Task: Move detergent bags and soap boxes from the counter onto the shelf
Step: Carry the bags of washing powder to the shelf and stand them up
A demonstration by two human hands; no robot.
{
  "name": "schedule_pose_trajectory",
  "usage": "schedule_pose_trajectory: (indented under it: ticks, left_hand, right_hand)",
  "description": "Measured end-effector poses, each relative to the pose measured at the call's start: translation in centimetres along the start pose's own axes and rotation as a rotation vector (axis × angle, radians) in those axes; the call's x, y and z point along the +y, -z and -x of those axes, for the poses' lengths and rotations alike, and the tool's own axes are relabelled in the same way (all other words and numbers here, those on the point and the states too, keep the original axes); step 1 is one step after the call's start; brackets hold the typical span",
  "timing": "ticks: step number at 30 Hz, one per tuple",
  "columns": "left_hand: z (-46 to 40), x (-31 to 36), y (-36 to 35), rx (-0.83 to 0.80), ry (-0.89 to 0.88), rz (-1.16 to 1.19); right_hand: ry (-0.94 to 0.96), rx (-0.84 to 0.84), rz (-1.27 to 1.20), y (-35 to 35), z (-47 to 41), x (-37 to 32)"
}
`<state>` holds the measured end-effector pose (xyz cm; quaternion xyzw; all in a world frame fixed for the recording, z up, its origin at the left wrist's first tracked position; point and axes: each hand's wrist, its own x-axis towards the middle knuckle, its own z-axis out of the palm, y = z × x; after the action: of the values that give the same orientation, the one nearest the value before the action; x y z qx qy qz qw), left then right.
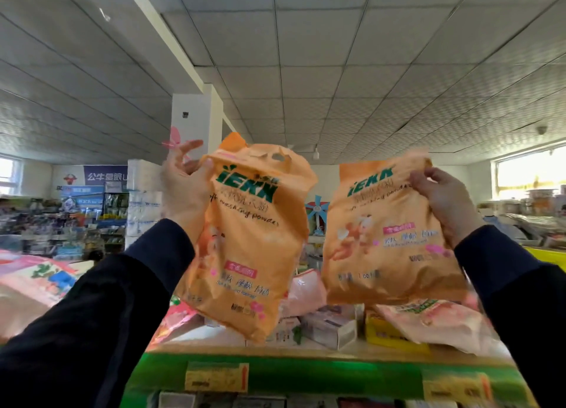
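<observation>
Now we are in the placing step, with both arms raised toward the top of the shelf [306,351] and a bag in each hand. On the left, our left hand [183,187] grips the upper left edge of the left detergent bag [245,248]: the thumb presses on the front near the printed name, the other fingers [188,147] curl behind the edge, and the bag hangs tilted above the shelf's front edge. Below and between the two bags, the shelf top already carries pink bags [306,291], pale soap boxes [330,328] and a yellow box [386,334], lying loosely. To the right, our right hand [444,199] pinches the upper right corner of the right detergent bag [386,242], fingers clenched on the crumpled plastic, and this bag hangs just above the goods at the back. Next, we judge, each bag must be lowered onto a free patch of the shelf, set back from the edge so it cannot slide off, and only then released. The soft bags may slump over the boxes.
</observation>
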<state>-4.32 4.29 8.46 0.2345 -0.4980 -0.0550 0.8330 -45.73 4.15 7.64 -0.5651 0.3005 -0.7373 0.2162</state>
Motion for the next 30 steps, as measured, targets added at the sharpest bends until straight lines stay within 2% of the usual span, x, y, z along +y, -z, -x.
schedule_pose_trajectory:
  ticks: [6,9,11,14,17,19,22,23,25,28,30]
  left_hand:
    - [0.5,0.7,-0.6,0.309,-0.158,-0.067]
    - [3.5,-1.2,-0.2,0.409,-0.169,0.023]
    - [5.6,-2.8,1.2,0.427,-0.029,0.096]
    - [5.8,-3.8,5.0,0.364,0.314,0.176]
    - [3.8,-2.4,8.2,-0.075,0.730,0.418]
    - [2.6,-1.6,9.6,-0.215,0.852,0.406]
    - [0.6,-0.6,9.6,-0.238,0.844,0.122]
    - [0.1,-0.2,9.1,-0.218,0.816,0.082]
    - [-0.5,0.3,7.9,-0.189,0.719,0.065]
    - [0.6,-0.3,6.6,-0.121,0.507,0.173]
    - [1.8,-1.2,6.8,-0.113,0.445,0.195]
  right_hand:
    - [0.477,0.164,0.240,-1.6,-0.1,0.8]
    - [0.573,0.163,0.370,-2.4,2.3,4.8]
    - [0.533,0.146,0.373,-1.8,3.6,7.3]
    - [0.382,0.139,0.281,0.0,3.8,7.9]
    - [0.113,0.071,0.014,-0.2,2.9,5.9]
    - [-0.071,0.042,-0.006,-0.4,2.0,4.4]
    - [-0.211,-0.107,0.126,-0.4,0.4,2.2]
    - [-0.226,-0.109,0.167,-0.6,-0.2,1.5]
    - [-0.247,-0.040,0.188,-1.0,-1.0,0.6]
    - [-0.213,0.015,0.106,-1.7,-0.2,0.7]
    - [-0.175,0.055,0.081,-1.5,1.1,1.7]
